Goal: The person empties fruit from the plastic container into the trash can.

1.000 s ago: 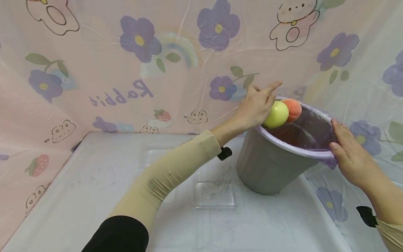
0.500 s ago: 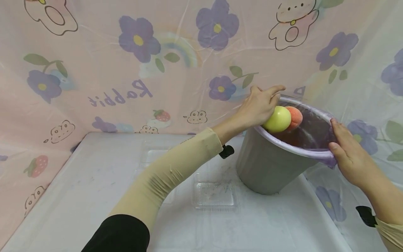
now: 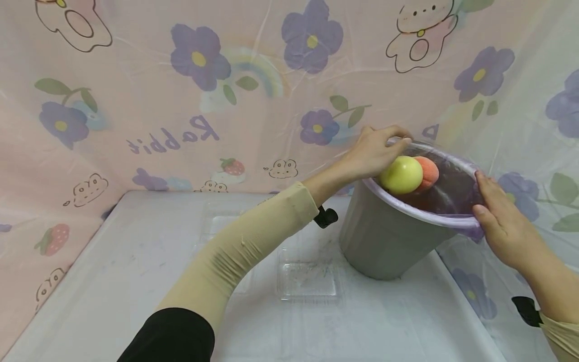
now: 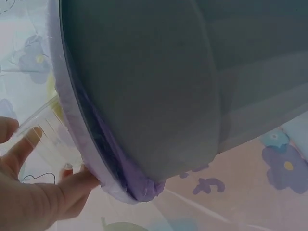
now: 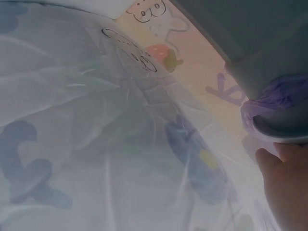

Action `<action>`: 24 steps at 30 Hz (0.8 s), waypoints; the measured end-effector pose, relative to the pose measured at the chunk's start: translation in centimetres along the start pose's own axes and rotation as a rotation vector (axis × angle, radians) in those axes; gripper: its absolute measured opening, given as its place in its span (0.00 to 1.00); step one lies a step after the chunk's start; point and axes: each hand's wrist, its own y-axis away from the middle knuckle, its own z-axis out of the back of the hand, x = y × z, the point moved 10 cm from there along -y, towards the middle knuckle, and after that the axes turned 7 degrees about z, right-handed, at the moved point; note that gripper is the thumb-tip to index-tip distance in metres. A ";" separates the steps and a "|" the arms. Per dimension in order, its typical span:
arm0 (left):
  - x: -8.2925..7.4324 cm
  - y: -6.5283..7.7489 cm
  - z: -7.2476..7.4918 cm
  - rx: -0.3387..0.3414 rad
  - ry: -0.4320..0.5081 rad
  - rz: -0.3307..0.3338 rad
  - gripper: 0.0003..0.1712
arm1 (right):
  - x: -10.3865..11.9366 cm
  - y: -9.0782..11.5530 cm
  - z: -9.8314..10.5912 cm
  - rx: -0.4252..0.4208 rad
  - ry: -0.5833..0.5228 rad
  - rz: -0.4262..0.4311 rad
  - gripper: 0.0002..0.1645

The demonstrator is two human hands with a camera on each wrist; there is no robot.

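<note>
A grey trash can (image 3: 384, 241) with a purple bag over its rim (image 3: 420, 213) tilts rightward in the head view. My left hand (image 3: 373, 153) is at the rim's far left; in the left wrist view its fingers grip a clear plastic box (image 4: 50, 134) against the mouth. A green apple (image 3: 401, 175) and an orange-pink peach (image 3: 427, 172), partly behind it, are just inside the mouth, beside that hand. My right hand (image 3: 508, 226) grips the right side of the rim, also visible in the right wrist view (image 5: 288, 185).
A clear plastic tray (image 3: 308, 281) lies on the white-covered table (image 3: 135, 281), left of the can. More clear plastic (image 3: 223, 223) lies behind the left forearm. A patterned sheet (image 3: 253, 115) hangs close behind and on both sides.
The apple and peach have shifted right and down, deeper into the can's mouth. My left hand has tipped slightly, its raised finger lowering toward the rim. The right hand and can stay put.
</note>
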 end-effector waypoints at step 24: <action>-2.5 0.3 -0.9 0.016 -0.104 -0.259 0.22 | -0.1 -0.1 -0.1 0.014 0.014 -0.004 0.35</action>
